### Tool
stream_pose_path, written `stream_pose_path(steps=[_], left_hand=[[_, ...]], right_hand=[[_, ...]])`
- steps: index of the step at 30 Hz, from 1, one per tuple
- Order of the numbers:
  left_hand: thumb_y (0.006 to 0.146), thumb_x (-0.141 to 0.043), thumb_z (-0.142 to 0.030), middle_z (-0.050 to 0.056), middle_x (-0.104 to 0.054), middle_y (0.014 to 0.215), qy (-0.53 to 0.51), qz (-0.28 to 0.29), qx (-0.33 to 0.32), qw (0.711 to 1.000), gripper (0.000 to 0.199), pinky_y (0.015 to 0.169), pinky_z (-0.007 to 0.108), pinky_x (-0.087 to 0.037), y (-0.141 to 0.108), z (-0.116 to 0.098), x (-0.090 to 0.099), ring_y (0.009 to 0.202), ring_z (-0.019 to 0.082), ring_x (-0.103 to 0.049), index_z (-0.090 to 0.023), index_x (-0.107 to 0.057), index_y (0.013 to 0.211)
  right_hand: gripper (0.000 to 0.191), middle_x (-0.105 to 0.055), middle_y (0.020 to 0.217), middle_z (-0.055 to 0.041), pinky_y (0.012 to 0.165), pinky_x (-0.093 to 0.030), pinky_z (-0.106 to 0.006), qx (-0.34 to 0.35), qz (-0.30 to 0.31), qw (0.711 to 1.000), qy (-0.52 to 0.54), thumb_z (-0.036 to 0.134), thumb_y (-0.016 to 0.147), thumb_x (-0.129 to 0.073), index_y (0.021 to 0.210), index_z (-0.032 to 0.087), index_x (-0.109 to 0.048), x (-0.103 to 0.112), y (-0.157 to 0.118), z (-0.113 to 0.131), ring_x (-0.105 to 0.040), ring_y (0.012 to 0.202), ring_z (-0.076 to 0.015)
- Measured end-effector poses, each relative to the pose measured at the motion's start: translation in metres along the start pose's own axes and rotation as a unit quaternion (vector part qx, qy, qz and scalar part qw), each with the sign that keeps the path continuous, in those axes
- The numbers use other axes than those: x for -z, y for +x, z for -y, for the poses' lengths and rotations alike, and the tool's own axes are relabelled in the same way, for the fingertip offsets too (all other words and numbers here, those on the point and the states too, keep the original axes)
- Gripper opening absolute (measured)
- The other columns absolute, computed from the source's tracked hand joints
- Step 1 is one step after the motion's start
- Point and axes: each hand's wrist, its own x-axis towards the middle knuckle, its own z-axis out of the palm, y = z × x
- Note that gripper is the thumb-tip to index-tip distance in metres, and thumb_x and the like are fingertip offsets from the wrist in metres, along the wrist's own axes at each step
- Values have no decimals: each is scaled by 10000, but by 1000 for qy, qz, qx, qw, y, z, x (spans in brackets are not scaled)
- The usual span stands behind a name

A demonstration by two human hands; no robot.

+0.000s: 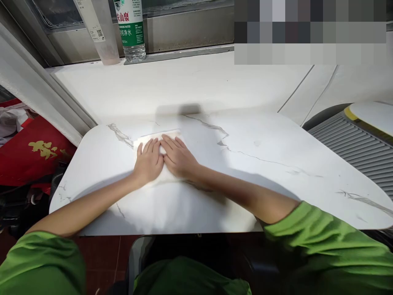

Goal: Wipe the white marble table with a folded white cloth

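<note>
Squarish sheet (166, 175) on veined tabletop (264, 143)

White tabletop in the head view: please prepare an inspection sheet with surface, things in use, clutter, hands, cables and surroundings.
Surface: white tabletop with grey vein pattern; shadows fall across it.
Things in use: white cloth, spread on the tabletop.
Clutter: translucent container and green-labelled bottle, both upright on the ledge behind.
Hands: left hand and right hand lie side by side on the cloth, fingers extended.
Cables: nothing seen for certain; the thin lines on the wall at right could be seams.
Surroundings: red fabric at left, ribbed grey surface at right; a pixelated block hides the upper right.
</note>
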Motion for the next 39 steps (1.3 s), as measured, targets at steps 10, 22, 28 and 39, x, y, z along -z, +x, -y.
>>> stream_pose_path(steps=[10, 22, 28, 39], left_hand=[[925, -323, -157, 117, -505, 1490, -11, -46, 15, 999, 455, 1211, 455, -221, 128, 26, -11, 1397, 244, -425, -162, -490, 1348], [949, -315, -180, 112, -475, 1523, -12, -49, 27, 998, 468, 1227, 453, -193, 125, 23, -13, 1428, 232, -388, -146, -486, 1384], [964, -324, -205, 102, -442, 1554, -13, -40, 19, 999, 469, 1233, 452, -189, 95, 3, -12, 1459, 226, -351, -146, -481, 1402], [992, -308, -254, 161, -409, 1569, -6, -3, -103, 995, 514, 1252, 499, -159, -26, -76, -16, 1496, 266, -301, -74, -431, 1457]], right_hand=[[529, -558, 1448, -162, 1166, -278, -447, 5, -58, 998, -18, 130, 889, -333, 1365, 51, -549, -10, 106, -79, -463, 1371, -267], [531, -547, 1465, -144, 1172, -283, -456, -8, -67, 998, -3, 144, 897, -342, 1376, 72, -559, -11, 100, -82, -463, 1383, -260], [543, -542, 1470, -146, 1185, -284, -458, -24, -66, 998, -2, 159, 894, -343, 1386, 69, -555, -6, 64, -69, -460, 1392, -255], [581, -456, 1531, -173, 1215, -267, -494, -51, -29, 995, -85, 256, 964, -265, 1460, 26, -461, 22, -99, -22, -383, 1453, -271]])
